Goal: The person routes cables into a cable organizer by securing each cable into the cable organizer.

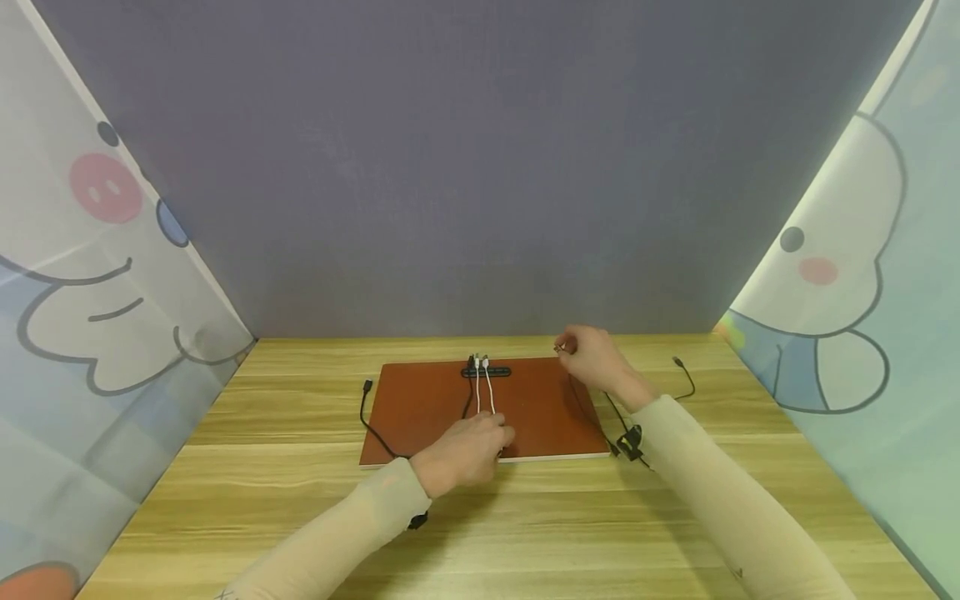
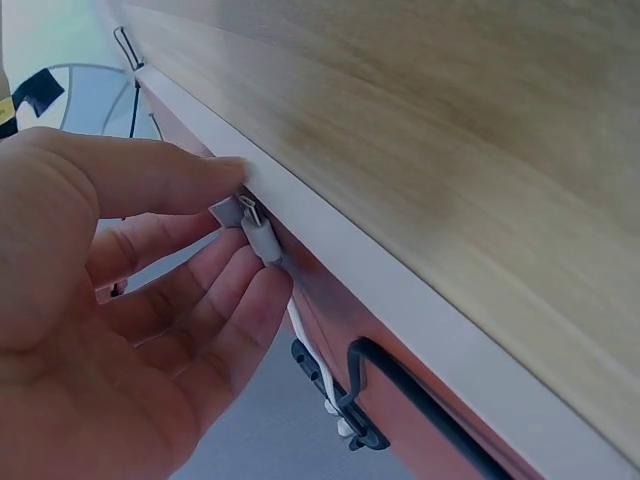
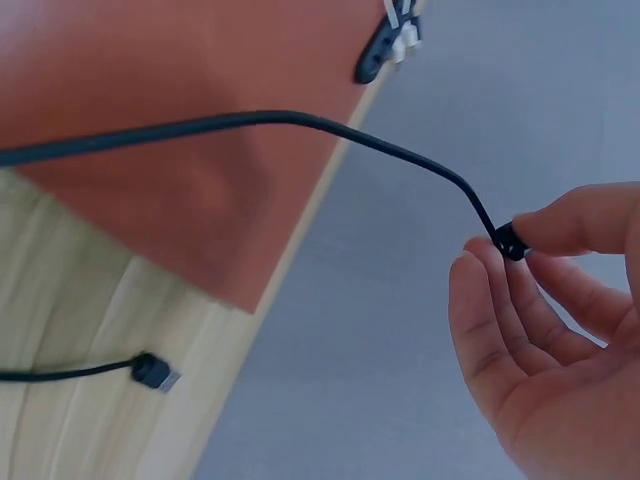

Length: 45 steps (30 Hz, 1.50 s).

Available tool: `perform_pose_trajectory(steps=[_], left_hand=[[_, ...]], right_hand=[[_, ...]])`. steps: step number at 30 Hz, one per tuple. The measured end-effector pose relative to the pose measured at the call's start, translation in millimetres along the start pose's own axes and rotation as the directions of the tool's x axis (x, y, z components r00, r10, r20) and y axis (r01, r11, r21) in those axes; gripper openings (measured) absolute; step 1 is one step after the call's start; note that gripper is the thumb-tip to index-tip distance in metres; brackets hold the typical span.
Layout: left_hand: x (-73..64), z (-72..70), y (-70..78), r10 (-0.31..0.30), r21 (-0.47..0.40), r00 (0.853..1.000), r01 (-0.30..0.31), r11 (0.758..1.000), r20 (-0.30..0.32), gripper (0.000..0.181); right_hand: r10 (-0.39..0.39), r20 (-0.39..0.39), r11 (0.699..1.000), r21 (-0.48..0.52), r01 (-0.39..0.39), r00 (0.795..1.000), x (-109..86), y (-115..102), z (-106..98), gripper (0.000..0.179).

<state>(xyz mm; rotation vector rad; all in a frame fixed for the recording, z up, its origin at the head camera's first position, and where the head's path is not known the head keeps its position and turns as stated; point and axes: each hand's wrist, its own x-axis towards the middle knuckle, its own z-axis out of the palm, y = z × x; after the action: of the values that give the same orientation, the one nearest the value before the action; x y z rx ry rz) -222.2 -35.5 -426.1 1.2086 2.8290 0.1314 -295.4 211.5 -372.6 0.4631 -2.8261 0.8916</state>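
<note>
In the head view my left hand (image 1: 467, 450) is at the front edge of a reddish-brown board (image 1: 536, 408). The left wrist view shows its thumb and fingers pinching white cable plugs (image 2: 262, 238) beside the board's white edge. My right hand (image 1: 596, 358) is raised near the board's back right corner. Between thumb and fingertips it pinches the small black end of a black cable (image 3: 512, 242), whose cord bends back over the board. A black cable holder (image 1: 501, 372) sits at the board's back edge, with two white cables (image 1: 491, 392) and a black one in it.
A black cable with a plug (image 1: 367, 386) lies left of the board. Another black cable's plug (image 1: 678, 362) lies on the wooden table (image 1: 300, 500) at the right. A grey panel (image 1: 480, 167) stands behind, with cartoon-printed curtains on both sides.
</note>
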Motion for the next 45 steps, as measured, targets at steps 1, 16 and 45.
perform_pose_trajectory(steps=[1,16,45], left_hand=[[0.1,0.6,-0.7,0.002,0.002,1.0,-0.002,1.0,-0.006,0.02],[2.7,-1.3,-3.4,-0.02,-0.036,0.999,0.018,0.999,-0.047,0.005],[25.2,0.0,-4.3,-0.186,-0.729,0.97,0.013,0.684,-0.158,0.019]], right_hand=[[-0.005,-0.002,1.0,0.011,0.005,1.0,-0.1,-2,0,0.02],[-0.053,0.007,0.994,0.098,0.052,0.999,-4.6,-39,-3,0.021],[-0.123,0.014,0.925,0.364,0.11,0.992,-14.2,-64,0,0.022]])
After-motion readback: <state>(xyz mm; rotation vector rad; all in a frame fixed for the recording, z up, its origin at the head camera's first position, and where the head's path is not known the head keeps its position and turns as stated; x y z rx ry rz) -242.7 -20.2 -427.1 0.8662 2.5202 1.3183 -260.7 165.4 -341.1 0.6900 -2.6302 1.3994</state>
